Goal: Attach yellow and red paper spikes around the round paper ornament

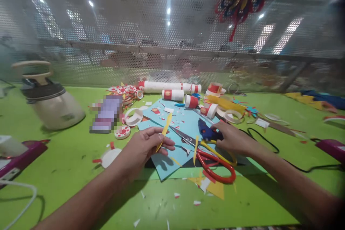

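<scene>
I report a narrow yellow paper strip (pixel 168 123) in my left hand (pixel 151 143), above the light blue paper sheets (pixel 157 167); thumb and forefinger are pinched together on it, the other fingers loosely parted; the strip stands tilted, its upper end pointing away from me. My right hand (pixel 229 138) has thumb and fingers bent about the rear of a dark blue glue gun (pixel 205 128), at the right side of the sheets; my own hand covers part of the grip, so I cannot tell whether the gun bears on the surface.

Scissors (pixel 201 157) lie between my hands, their handles towards me, and obstruct the space there; a second yellow strip (pixel 195 152) rests by their pivot. Paper scraps (pixel 197 203) litter the near side; a yellow paper piece (pixel 217 189) lies among them.

Beyond the sheets, red-and-white paper cups (pixel 191 101) lie on their sides before a long white tube (pixel 164 87); to their right are tape rolls (pixel 234 116). To the left I note a white ring (pixel 134 116), a patterned disc (pixel 122 132), a blurred phone (pixel 106 114) and a beige flask (pixel 55 104); a black cord (pixel 265 143) crosses the green table (pixel 269 201) at right, near my forearm.
</scene>
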`<action>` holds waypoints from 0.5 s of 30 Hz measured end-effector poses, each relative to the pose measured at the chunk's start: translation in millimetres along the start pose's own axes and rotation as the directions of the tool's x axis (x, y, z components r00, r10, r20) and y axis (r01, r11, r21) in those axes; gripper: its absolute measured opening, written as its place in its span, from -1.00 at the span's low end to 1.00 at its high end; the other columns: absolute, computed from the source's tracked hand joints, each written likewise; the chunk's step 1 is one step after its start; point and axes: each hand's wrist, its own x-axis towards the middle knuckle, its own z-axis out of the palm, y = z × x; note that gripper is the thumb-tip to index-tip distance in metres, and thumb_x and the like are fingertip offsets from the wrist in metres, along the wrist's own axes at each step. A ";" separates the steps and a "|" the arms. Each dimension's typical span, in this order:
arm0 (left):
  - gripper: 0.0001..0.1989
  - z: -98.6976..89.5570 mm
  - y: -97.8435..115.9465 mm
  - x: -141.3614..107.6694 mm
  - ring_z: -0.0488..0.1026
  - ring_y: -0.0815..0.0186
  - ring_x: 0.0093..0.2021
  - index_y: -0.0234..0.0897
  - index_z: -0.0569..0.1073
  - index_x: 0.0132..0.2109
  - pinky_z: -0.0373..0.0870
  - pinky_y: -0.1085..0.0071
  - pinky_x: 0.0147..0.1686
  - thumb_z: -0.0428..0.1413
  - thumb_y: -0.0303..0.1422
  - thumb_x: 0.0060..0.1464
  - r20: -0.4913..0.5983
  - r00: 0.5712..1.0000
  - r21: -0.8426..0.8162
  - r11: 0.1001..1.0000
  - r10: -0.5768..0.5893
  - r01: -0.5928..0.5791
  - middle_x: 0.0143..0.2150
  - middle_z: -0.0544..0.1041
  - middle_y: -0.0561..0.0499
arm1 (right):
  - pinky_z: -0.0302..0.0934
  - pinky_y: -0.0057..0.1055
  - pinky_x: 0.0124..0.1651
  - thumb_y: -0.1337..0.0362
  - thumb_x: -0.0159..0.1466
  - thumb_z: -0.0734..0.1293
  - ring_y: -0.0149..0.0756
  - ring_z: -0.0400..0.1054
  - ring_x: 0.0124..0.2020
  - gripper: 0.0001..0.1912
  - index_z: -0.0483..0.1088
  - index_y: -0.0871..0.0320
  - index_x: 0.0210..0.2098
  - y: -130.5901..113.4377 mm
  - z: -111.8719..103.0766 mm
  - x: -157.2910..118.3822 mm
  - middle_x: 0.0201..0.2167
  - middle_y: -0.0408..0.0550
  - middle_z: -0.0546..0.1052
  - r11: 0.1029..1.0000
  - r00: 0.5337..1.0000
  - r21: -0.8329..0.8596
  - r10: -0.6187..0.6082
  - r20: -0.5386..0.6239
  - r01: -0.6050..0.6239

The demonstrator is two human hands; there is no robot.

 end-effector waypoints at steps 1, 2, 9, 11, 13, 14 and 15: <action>-0.89 0.1 -0.1 -0.1 0.50 0.37 -0.37 -0.33 0.42 -0.23 0.40 0.49 -0.37 0.11 -0.39 0.08 0.005 1.000 -0.004 1.000 -0.006 0.006 -0.32 0.60 -0.12 | 0.17 -0.35 -0.18 0.38 0.03 0.25 -0.08 0.33 -0.16 -0.56 0.38 0.26 -0.07 0.4 0.5 0.4 -0.16 0.15 0.45 1.000 1.000 0.020 0.023 0.003 -0.023; -0.89 0.3 -0.1 -0.2 0.50 0.37 -0.38 -0.33 0.42 -0.24 0.40 0.48 -0.36 0.11 -0.38 0.08 0.007 1.000 -0.006 1.000 -0.013 0.013 -0.32 0.60 -0.12 | 0.17 -0.35 -0.18 0.37 0.02 0.26 -0.08 0.33 -0.16 -0.55 0.37 0.27 -0.06 0.9 1.1 1.1 -0.15 0.16 0.44 0.999 1.000 0.036 0.030 -0.001 -0.030; -0.86 3.4 2.2 -1.0 0.47 0.38 -0.44 -0.36 0.41 -0.23 0.37 0.45 -0.36 0.13 -0.38 0.05 -0.013 0.998 -0.007 0.998 -0.063 0.063 -0.34 0.60 -0.10 | 0.18 -0.39 -0.34 0.38 0.01 0.27 -0.17 0.35 -0.34 -0.65 0.46 0.21 -0.19 5.5 1.9 6.5 -0.31 0.07 0.50 0.994 0.990 0.106 0.046 -0.131 -0.032; -0.85 4.0 2.8 -0.6 0.47 0.39 -0.44 -0.36 0.39 -0.21 0.36 0.46 -0.38 0.13 -0.39 0.05 -0.025 0.997 -0.008 0.997 -0.071 0.071 -0.35 0.60 -0.10 | 0.16 -0.39 -0.41 0.34 0.05 0.26 -0.21 0.33 -0.43 -0.77 0.47 0.21 -0.30 6.9 -0.1 4.7 -0.42 0.04 0.49 0.993 0.974 0.105 0.073 -0.213 -0.051; -0.86 3.9 3.2 0.1 0.46 0.41 -0.45 -0.37 0.39 -0.21 0.35 0.49 -0.39 0.12 -0.40 0.07 -0.029 0.997 -0.008 0.998 -0.068 0.068 -0.36 0.59 -0.10 | 0.14 -0.37 -0.45 0.25 0.10 0.26 -0.21 0.30 -0.49 -0.81 0.44 0.21 -0.37 7.8 -4.4 0.2 -0.49 0.03 0.46 0.986 0.937 0.144 0.125 -0.326 -0.082; -0.87 3.6 3.2 0.6 0.46 0.42 -0.46 -0.37 0.39 -0.22 0.35 0.50 -0.40 0.12 -0.40 0.07 -0.030 0.998 -0.010 0.998 -0.061 0.061 -0.36 0.59 -0.10 | 0.15 -0.35 -0.46 0.18 0.13 0.27 -0.21 0.30 -0.50 -0.78 0.43 0.22 -0.36 7.7 -7.6 -3.0 -0.50 0.03 0.46 0.976 0.912 0.195 0.162 -0.376 -0.093; -0.88 3.2 3.0 1.1 0.45 0.42 -0.46 -0.36 0.39 -0.23 0.34 0.51 -0.41 0.12 -0.40 0.07 -0.029 0.998 -0.014 0.999 -0.053 0.052 -0.36 0.59 -0.09 | 0.16 -0.33 -0.45 0.13 0.14 0.27 -0.19 0.31 -0.49 -0.73 0.43 0.22 -0.34 6.9 -11.5 -6.9 -0.49 0.04 0.47 0.959 0.891 0.267 0.201 -0.408 -0.094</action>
